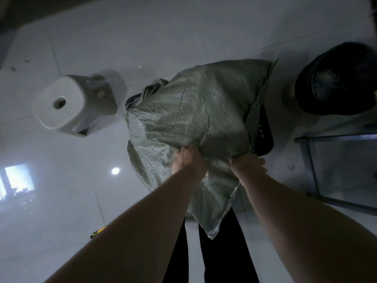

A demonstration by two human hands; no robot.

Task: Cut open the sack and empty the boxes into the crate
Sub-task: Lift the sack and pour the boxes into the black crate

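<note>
Over the black plastic crate on the white tiled floor, the grey-green woven plastic sack is held up by its near end. One bunch of the cloth is clenched in the left grip and another in the right grip. Most of the crate is hidden by the sack.

No boxes can be seen. They are judged to be inside the sack, and what lies in the crate cannot be told.

If the sack is tipped too fast, boxes could spill past the crate's edge onto the floor. The smooth cloth could also slip from the grips. A white plastic stool near the crate could be bumped. Something pale is held in a round black bin, too blurred to name.
</note>
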